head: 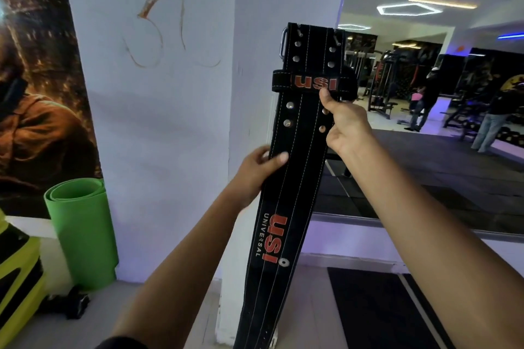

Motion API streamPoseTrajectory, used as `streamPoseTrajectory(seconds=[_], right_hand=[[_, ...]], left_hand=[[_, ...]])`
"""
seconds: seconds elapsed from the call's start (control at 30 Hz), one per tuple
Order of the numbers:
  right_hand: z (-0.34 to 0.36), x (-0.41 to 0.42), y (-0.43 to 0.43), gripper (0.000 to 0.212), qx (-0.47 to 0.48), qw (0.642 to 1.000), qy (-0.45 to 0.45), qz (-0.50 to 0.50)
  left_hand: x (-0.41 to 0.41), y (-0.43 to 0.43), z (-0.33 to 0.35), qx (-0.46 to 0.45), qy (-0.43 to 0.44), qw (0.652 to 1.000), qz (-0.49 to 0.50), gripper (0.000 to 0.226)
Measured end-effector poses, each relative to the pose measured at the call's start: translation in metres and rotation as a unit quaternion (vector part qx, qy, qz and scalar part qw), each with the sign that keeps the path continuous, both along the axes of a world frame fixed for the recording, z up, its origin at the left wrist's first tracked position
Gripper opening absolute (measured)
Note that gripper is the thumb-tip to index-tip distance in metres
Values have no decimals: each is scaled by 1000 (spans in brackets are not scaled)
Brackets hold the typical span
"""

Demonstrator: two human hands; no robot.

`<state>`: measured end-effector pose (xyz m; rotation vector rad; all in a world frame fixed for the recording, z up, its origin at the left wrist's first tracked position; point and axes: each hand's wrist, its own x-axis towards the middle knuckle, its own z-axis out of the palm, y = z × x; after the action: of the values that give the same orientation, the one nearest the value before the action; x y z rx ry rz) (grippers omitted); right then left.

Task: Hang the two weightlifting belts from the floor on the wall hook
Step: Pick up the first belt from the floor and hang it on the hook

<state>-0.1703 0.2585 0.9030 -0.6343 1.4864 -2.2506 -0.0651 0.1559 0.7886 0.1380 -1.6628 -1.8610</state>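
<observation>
A long black weightlifting belt (295, 178) with white stitching, metal rivets and red "USI" lettering hangs upright in front of a white wall pillar (255, 22). Its steel buckle (283, 42) is at the top. My right hand (343, 122) grips the belt's right edge just under the keeper loop. My left hand (255, 173) holds the left edge lower down, thumb across the front. The belt's lower end runs out of the bottom of the frame. No hook shows; the belt's top covers that part of the pillar. A second belt is not in view.
A rolled green mat (82, 229) stands against the wall at left, beside a yellow and black object (17, 272). A large wall mirror (439, 93) at right reflects gym machines and people. A dark floor mat (377, 309) lies at lower right.
</observation>
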Motion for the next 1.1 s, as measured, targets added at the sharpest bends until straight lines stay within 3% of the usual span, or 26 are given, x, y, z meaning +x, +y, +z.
streamPoseTrajectory(seconds=[0.13, 0.27, 0.37, 0.4, 0.47, 0.53, 0.8, 0.97, 1.1], right_hand=[[-4, 3, -1, 12, -19, 1000, 5, 20], [-14, -4, 6, 7, -44, 997, 62, 30], [-38, -12, 18, 55, 17, 992, 97, 75], [-56, -14, 23, 61, 58, 988, 107, 99], [-102, -9, 34, 38, 129, 971, 120, 162], [-142, -6, 41, 26, 144, 964, 77, 211], [-194, -10, 45, 24, 108, 962, 3, 250], [-161, -12, 39, 22, 37, 971, -5, 237], [-180, -3, 44, 25, 71, 968, -5, 240]], left_hand=[[-20, 3, 81, -3, 94, 995, 42, 19], [-29, 7, 97, 1, 125, 990, 64, 10], [-33, 7, 101, -7, 126, 990, 62, 12], [-34, 6, 104, -7, 127, 990, 63, 13], [-33, 6, 110, -4, 127, 990, 67, 12], [-33, 5, 114, 4, 127, 990, 67, 12], [-31, 10, 132, 8, 153, 986, 66, 11], [-25, 10, 136, 6, 168, 983, 74, 12], [-20, 8, 134, 10, 167, 983, 76, 13]])
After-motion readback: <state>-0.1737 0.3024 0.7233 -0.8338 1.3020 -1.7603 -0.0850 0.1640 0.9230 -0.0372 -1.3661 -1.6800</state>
